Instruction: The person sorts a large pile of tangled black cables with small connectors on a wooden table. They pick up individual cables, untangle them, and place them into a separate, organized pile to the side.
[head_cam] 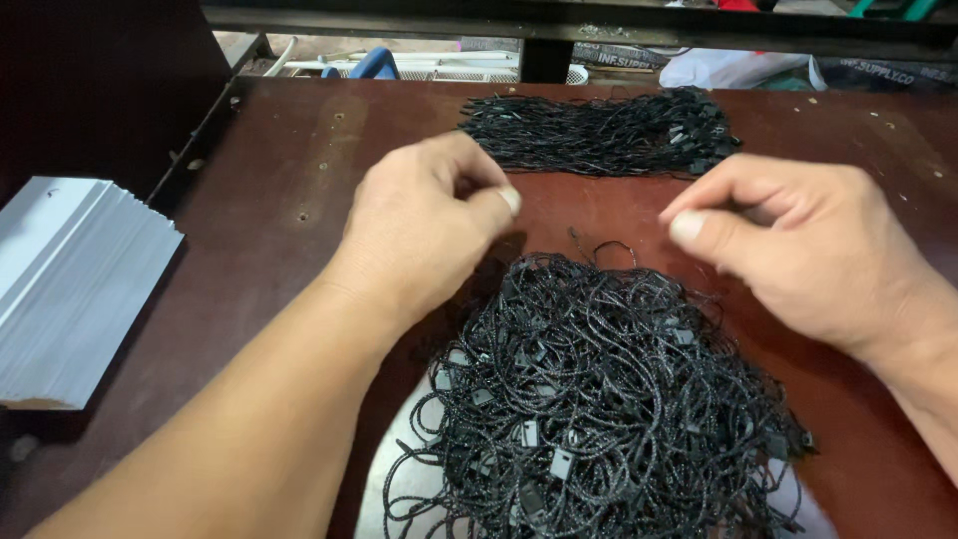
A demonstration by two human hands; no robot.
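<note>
cord heap point(599, 399) cut off | left hand point(424, 225), right hand point(788, 245) perhaps pinching

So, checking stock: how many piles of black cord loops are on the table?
2: a loose pile near the hands, and a straightened bundle at the table's far edge.

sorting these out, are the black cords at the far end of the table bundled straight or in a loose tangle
Bundled straight: the far cords lie side by side in one flat bunch, unlike the loose looped heap nearer the hands.
</note>
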